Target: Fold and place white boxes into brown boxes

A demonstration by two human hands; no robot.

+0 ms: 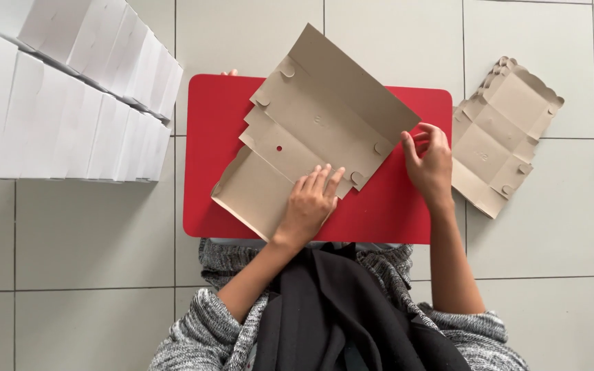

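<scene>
A flat, unfolded cardboard box blank (311,130) lies tilted on a red tabletop (214,192), brown side up, its upper corner jutting past the table's far edge. The left hand (309,203) rests on the blank's lower middle, fingers stretched out flat and pressing down — it grips nothing. The right hand (429,165) is at the blank's right-hand corner, fingers curled in; it seems to pinch the edge of a flap there, though the contact itself is hard to make out. Just beside the table, to the right, a stack of the same flat blanks (503,137) lies on the tiled floor (70,233). To the left, well apart from the hands, stand rows of folded white boxes (63,103).
</scene>
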